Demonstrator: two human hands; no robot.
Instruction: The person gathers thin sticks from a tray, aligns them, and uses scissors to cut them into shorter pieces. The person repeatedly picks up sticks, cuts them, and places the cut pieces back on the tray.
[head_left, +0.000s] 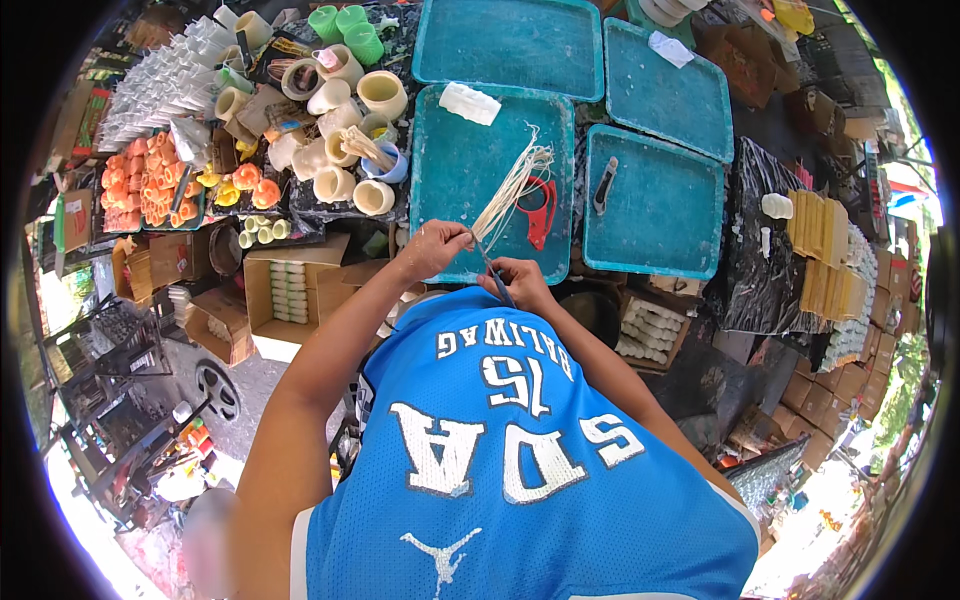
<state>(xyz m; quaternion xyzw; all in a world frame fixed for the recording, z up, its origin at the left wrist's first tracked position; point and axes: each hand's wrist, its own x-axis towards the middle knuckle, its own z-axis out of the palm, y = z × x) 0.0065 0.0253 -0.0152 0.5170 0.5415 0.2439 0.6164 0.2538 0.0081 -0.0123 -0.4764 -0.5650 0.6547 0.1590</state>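
A bundle of thin cream strings [513, 190] fans out over the near middle teal tray [430, 150]. My left hand [437, 248] is closed, pinching the near end of the bundle. In my right hand [520, 282] is a pair of scissors [497, 282], fingers closed around the handles. The blades point up to the strings just beside my left fingertips; whether they touch is too small to tell. Right of the strings, a red tool with a looped end [540, 215] lies on the same tray. A crumpled white piece [469, 103] rests near its far edge.
A utility knife [605, 185] lies on the right teal tray [655, 225]. Cream cylindrical moulds [382, 95], orange shaped pieces [150, 180] and white pieces [165, 85] crowd the left. Yellow slabs [825, 240] stand on black plastic at right. Open cardboard boxes [285, 290] sit below the table.
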